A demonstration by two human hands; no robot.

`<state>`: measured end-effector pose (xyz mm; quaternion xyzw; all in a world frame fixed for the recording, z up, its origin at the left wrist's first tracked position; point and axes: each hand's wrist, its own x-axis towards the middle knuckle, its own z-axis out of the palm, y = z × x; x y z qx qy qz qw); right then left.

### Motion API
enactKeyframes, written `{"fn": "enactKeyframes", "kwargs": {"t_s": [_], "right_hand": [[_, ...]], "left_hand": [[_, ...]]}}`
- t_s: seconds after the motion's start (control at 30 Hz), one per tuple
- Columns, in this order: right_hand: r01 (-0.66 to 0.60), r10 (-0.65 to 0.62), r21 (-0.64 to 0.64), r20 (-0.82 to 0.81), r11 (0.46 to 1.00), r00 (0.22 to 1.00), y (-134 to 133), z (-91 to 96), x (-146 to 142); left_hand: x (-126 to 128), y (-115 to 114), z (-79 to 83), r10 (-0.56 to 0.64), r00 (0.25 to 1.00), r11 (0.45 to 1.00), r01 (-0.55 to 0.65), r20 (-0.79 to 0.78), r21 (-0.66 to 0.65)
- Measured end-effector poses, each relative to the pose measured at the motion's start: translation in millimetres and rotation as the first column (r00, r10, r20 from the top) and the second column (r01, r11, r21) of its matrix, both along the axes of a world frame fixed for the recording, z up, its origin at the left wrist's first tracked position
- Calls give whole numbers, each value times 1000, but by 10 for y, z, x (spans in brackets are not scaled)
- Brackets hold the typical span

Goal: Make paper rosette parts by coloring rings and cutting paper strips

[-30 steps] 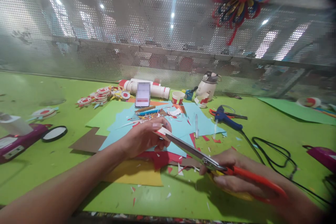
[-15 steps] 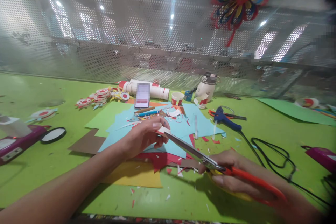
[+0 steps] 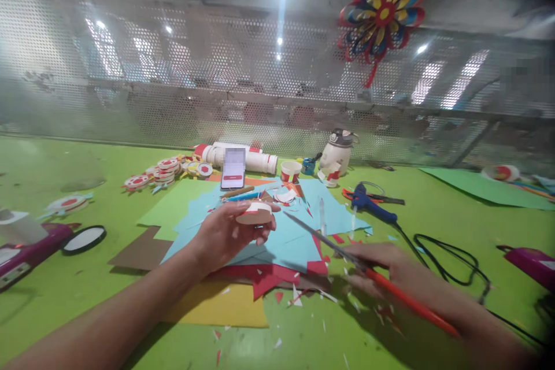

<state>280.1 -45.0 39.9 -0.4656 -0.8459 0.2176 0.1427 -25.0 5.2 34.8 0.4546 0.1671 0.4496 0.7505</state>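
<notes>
My left hand (image 3: 223, 238) holds a shallow, round white piece with a red edge (image 3: 255, 216), which looks like the cut-off base of a paper cup. Thumb and fingers pinch it from the side, above the stacked coloured paper. My right hand (image 3: 384, 269) grips scissors (image 3: 411, 302) with a red handle. Their metal blades point up and left, looking closed, with the tip a short gap to the right of the cup base. Motion blurs the right hand and the scissors a little. Light blue paper sheets (image 3: 277, 245) lie beneath both.
Small paper scraps (image 3: 296, 295) litter the green table. Behind stand a phone (image 3: 233, 169), a red-and-white paper cup (image 3: 290, 171) and a bottle (image 3: 337, 151). A blue glue gun (image 3: 373, 205) with a black cord lies right. Round red-and-white paper pieces (image 3: 165, 170) sit left.
The scissors have come away from the white cup base, down and to the right. My left hand has turned the base so more of its round side shows. Scraps blur below the right hand.
</notes>
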Motion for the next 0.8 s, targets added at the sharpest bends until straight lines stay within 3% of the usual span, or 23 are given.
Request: {"fn": "enactKeyframes", "kwargs": {"t_s": [0.17,0.33,0.63,0.8], "right_hand": [[177,-181,57,86,983,980,63,-87,-69],[176,-190,88,187,980,964,9,-141,-150],[192,-207,98,185,976,961,-22,-157,-179],[176,-191,108,157,979,969,13,-237,-135]], "left_hand": [[-5,-29,15,-15,998,988,23,-55,155],[12,-35,4,0,993,955,35,-119,293],[37,-32,-28,94,970,939,-11,-226,344],[58,-12,-131,63,950,947,40,-306,318]]}}
